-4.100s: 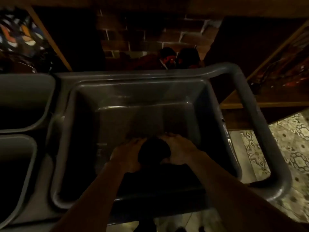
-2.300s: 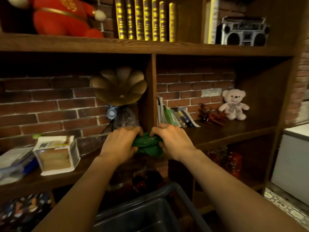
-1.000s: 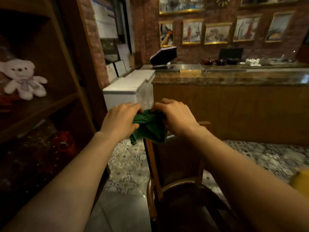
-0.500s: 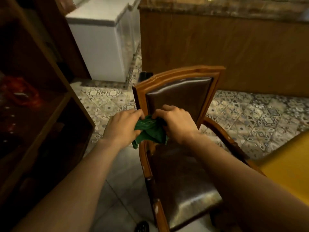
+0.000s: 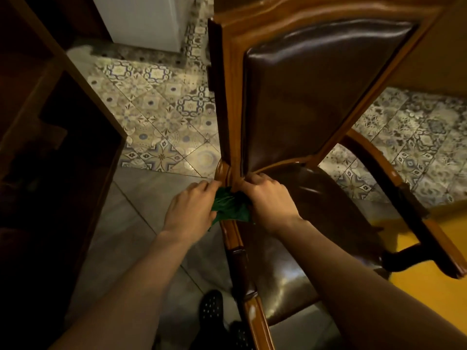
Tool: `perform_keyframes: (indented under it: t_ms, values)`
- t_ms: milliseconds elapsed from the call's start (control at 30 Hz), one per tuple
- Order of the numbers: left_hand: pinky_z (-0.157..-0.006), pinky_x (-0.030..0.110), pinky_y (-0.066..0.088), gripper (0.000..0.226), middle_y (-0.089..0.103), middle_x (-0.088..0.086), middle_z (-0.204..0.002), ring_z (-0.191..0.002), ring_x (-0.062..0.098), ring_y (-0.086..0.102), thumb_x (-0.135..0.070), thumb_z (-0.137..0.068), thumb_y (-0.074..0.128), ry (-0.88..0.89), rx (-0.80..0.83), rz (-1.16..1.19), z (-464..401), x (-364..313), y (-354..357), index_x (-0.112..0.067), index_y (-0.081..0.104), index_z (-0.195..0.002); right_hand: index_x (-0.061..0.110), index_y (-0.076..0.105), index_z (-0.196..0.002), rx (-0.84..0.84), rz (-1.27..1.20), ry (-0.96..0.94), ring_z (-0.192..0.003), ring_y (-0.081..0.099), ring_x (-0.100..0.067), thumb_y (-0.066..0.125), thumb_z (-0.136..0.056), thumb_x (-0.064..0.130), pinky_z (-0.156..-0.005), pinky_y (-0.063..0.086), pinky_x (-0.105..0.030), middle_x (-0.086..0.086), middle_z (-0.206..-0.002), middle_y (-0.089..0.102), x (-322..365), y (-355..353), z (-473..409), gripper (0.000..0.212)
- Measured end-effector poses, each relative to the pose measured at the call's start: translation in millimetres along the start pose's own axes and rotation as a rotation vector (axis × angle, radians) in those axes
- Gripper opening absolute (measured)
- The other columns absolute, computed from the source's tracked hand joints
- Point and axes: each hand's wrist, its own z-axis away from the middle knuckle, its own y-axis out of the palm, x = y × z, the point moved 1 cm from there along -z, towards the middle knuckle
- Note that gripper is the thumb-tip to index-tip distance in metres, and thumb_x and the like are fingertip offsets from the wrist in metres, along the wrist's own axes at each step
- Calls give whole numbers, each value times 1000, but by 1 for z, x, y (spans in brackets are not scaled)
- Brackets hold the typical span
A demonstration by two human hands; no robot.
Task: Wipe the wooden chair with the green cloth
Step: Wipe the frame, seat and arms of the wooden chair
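Observation:
The wooden chair (image 5: 231,79) fills the middle of the view, with a carved brown frame, dark leather back and seat, and two armrests. The bunched green cloth (image 5: 230,207) sits on the rear end of the left armrest, just below where it joins the backrest post. My left hand (image 5: 190,210) grips the cloth from the left. My right hand (image 5: 269,199) grips it from the right, fingertips touching the post. Most of the cloth is hidden between the two hands.
A dark wooden shelf unit (image 5: 58,137) stands close on the left. A white cabinet (image 5: 141,20) is at the back. Patterned floor tiles (image 5: 161,107) surround the chair. A yellow surface (image 5: 429,286) lies at the right under the right armrest. My dotted slipper (image 5: 211,308) shows below.
I turned from the grey bin and shelf to the chair. Both hands, still holding the cloth, dropped from in front of the backrest onto the left armrest; the view tilted down and closer.

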Motion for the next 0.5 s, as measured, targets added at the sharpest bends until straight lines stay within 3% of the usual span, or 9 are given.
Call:
perform_keyframes:
  t_ms: [267,400,500]
  values:
    - [-78,40,51,55,57,-2,-116,-107,23,56,-30,-82,73,-1,43,70,-11,13,54,-27,53,-134,27,49,-137,62,6,21,-111,46,-27,73,-83,24,-72,49,-40,-1,-128,52,-12,55,-10,59]
    - [-83,37,50,55,54,-6,-116,-108,21,55,-35,-82,69,45,156,184,-17,27,49,-29,52,-134,28,31,-151,115,-70,-3,-120,41,-27,60,-85,43,-89,47,-44,-1,-146,44,-4,74,3,74]
    - [-95,39,47,61,49,-10,-133,-122,15,49,-45,-81,47,33,308,329,-27,46,38,-38,42,-141,29,21,-155,85,-92,27,-126,39,-28,44,-92,58,-93,46,-46,-2,-157,34,2,82,10,73]
